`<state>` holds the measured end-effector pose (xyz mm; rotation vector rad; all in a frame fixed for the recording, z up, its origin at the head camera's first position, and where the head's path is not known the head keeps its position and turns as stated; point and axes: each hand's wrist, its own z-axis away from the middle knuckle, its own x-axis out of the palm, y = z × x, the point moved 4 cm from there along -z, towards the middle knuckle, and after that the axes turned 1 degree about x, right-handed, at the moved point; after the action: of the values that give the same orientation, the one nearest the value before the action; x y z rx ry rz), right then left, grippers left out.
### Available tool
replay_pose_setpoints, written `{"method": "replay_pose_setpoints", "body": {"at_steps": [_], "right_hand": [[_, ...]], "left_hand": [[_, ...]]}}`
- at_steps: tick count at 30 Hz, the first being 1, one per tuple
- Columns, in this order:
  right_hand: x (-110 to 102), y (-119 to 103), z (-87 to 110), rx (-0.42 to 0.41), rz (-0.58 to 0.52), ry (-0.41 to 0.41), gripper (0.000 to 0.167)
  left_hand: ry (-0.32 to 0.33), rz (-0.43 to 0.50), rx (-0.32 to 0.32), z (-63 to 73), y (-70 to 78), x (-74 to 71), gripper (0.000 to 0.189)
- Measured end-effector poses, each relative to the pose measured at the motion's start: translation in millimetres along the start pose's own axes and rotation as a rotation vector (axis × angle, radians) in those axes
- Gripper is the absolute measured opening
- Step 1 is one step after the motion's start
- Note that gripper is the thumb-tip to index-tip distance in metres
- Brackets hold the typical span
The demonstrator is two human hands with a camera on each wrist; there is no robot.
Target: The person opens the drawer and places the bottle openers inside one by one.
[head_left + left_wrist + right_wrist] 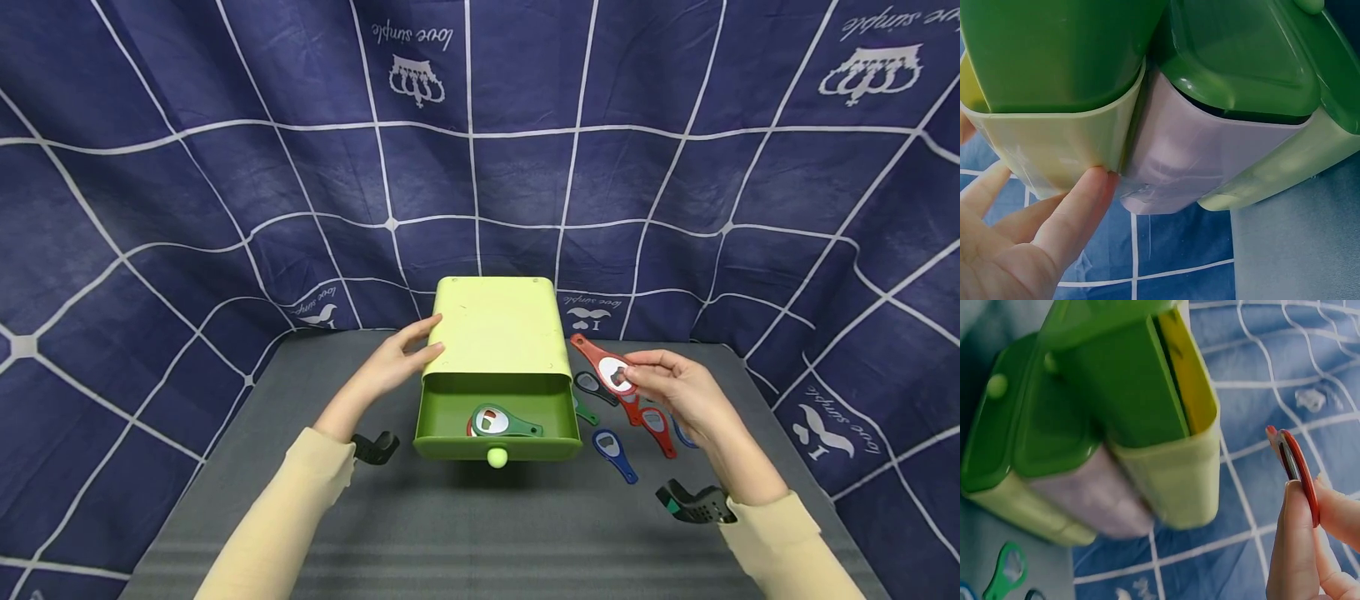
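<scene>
My right hand [678,387] pinches a red bottle opener [588,348] with a white centre, held in the air right of the drawer box. The box's top unit [498,321] is pale yellow-green, and its green drawer [450,450] is pulled out. Inside that drawer lies a green bottle opener [517,428], with a bit of red showing beneath it. Spread fingers of my left hand [390,362] touch the left side of the top unit. In the left wrist view, a fingertip [1094,178] presses the unit's wall.
Beneath the top unit are a lilac unit [1210,156] and another pale green one [1285,165], their drawers shut. On the grey table right of the box lie several bottle openers, among them a blue one [615,457], a red one [658,433] and a black one [592,386].
</scene>
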<state>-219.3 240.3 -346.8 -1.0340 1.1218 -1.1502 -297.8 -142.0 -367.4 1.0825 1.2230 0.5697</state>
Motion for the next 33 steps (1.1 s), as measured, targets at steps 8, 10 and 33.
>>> {"method": "replay_pose_setpoints", "body": {"at_steps": [8,10,33], "right_hand": [[36,-19,-1.2,-0.04,0.061,-0.085,0.029],[43,-20,-2.4,-0.05,0.061,-0.105,0.032],[118,-1,-6.8,-0.149,0.48,-0.109,0.017]], "left_hand": [[-0.002,0.006,-0.013,1.8,-0.8,-0.6,0.063],[-0.001,0.007,-0.013,1.9,-1.1,-0.8,0.063],[-0.002,0.015,-0.016,0.6,-1.4,0.5,0.062]]}}
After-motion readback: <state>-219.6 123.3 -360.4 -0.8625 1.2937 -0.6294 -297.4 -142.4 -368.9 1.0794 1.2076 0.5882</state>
